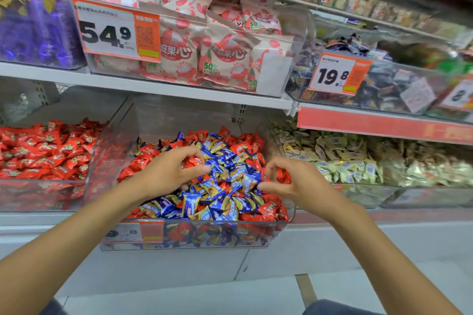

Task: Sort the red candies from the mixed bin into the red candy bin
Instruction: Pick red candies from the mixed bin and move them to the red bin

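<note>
- Under both sets of fingers: mixed bin [158, 120], red and blue candies [217, 181] piled together, the blue mostly between the hands.
- Left of all fingers, just beside the mixed bin: red bin [43, 180], holding only red wrappers.
- Left hand [163, 174]: fingers curled, thumb and forefinger pinching a red candy [193, 161] at the tips.
- Right hand [302, 184]: fingers curled over red candies [282, 176]; real grip or not, cannot tell.
- Pinched candy is mostly hidden, so its long axis is unreadable.
- Judgement: left hand is nearer the red bin, so the drop goes leftward; the right must cross farther.
</note>
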Demonstrator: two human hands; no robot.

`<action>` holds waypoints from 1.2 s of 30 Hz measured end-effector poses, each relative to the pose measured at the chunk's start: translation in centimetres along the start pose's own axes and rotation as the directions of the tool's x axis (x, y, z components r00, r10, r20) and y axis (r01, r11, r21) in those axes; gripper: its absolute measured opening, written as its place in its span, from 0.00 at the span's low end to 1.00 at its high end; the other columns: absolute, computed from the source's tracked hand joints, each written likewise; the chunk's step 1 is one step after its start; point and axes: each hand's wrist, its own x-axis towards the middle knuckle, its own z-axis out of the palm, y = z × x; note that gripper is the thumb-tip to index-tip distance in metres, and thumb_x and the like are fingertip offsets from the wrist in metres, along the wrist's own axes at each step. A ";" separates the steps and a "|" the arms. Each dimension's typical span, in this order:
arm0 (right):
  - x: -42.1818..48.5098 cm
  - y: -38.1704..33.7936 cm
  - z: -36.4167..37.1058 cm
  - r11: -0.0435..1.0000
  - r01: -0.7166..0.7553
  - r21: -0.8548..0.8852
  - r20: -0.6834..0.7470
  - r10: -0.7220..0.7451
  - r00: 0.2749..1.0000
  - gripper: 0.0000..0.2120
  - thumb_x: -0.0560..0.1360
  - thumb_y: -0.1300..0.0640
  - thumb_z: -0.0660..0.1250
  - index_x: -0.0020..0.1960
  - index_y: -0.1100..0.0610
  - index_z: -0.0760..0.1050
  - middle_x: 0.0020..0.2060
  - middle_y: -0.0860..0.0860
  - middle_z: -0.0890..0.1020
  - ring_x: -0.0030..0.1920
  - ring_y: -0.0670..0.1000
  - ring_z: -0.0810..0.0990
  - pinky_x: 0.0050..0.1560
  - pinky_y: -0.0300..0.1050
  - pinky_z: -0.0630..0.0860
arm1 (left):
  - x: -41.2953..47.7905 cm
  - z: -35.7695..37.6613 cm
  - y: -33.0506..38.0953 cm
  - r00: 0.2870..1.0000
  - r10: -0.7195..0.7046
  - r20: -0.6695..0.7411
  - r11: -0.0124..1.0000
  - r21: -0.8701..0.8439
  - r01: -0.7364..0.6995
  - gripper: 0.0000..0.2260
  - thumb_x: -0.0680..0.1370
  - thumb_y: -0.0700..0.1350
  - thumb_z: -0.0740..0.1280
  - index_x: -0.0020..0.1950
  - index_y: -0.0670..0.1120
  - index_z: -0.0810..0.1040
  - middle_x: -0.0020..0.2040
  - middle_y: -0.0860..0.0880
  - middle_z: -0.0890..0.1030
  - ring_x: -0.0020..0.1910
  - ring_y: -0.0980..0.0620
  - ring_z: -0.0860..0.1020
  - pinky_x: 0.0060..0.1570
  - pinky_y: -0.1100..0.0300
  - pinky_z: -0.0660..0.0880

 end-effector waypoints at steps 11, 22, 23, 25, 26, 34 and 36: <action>-4.0 3.4 -2.1 0.879 -0.043 0.475 -0.259 0.186 0.948 0.08 0.72 0.55 0.73 0.37 0.57 0.77 0.32 0.56 0.75 0.29 0.47 0.69 0.31 0.38 0.67 | 2.9 9.0 7.8 0.934 0.201 0.294 0.913 0.289 -0.287 0.17 0.73 0.59 0.68 0.60 0.58 0.78 0.47 0.53 0.70 0.49 0.55 0.72 0.50 0.57 0.71; -3.1 3.9 -1.1 0.896 -0.070 0.439 -0.191 0.169 0.967 0.10 0.74 0.50 0.70 0.37 0.53 0.76 0.26 0.44 0.73 0.28 0.44 0.69 0.33 0.41 0.67 | 2.8 5.7 5.8 0.978 0.139 0.153 0.887 0.420 -0.192 0.13 0.72 0.56 0.71 0.55 0.56 0.78 0.41 0.56 0.76 0.37 0.57 0.72 0.41 0.57 0.71; -2.9 3.5 -0.9 0.907 -0.061 0.417 -0.185 0.150 0.971 0.09 0.75 0.51 0.69 0.37 0.53 0.75 0.27 0.45 0.74 0.28 0.44 0.69 0.32 0.41 0.66 | 2.4 4.8 5.2 0.985 0.132 0.111 0.893 0.418 -0.166 0.12 0.72 0.56 0.71 0.54 0.57 0.78 0.39 0.57 0.75 0.35 0.58 0.71 0.39 0.57 0.70; -2.5 2.3 -0.6 0.912 -0.030 0.409 -0.159 0.103 0.982 0.07 0.76 0.55 0.68 0.39 0.53 0.74 0.30 0.48 0.78 0.28 0.42 0.71 0.33 0.39 0.67 | 1.6 3.1 4.1 0.992 0.119 0.045 0.924 0.360 -0.128 0.09 0.72 0.55 0.72 0.50 0.57 0.78 0.38 0.59 0.76 0.35 0.60 0.73 0.39 0.58 0.70; -2.3 1.5 -0.3 0.905 -0.017 0.426 -0.135 0.082 0.987 0.06 0.76 0.56 0.68 0.40 0.53 0.75 0.31 0.49 0.80 0.29 0.42 0.74 0.34 0.39 0.70 | 1.2 2.3 3.5 0.993 0.115 0.027 0.946 0.301 -0.118 0.07 0.72 0.54 0.72 0.48 0.58 0.77 0.41 0.60 0.78 0.38 0.59 0.76 0.42 0.58 0.72; 0.3 -1.1 3.6 0.998 -0.035 -0.043 0.191 0.042 0.981 0.19 0.71 0.42 0.71 0.49 0.56 0.73 0.42 0.49 0.75 0.41 0.50 0.72 0.41 0.45 0.68 | -2.1 -0.1 0.2 0.995 0.040 -0.091 0.999 -0.002 -0.040 0.06 0.72 0.46 0.73 0.43 0.48 0.77 0.40 0.54 0.79 0.36 0.64 0.74 0.39 0.68 0.68; 0.7 -1.4 3.9 0.990 -0.059 -0.131 0.310 0.098 0.946 0.24 0.70 0.41 0.71 0.54 0.57 0.69 0.40 0.51 0.73 0.40 0.52 0.70 0.37 0.45 0.66 | -2.4 -0.2 -0.3 0.994 0.019 -0.107 1.000 -0.011 -0.020 0.07 0.72 0.45 0.73 0.43 0.47 0.77 0.37 0.56 0.77 0.33 0.67 0.73 0.37 0.68 0.66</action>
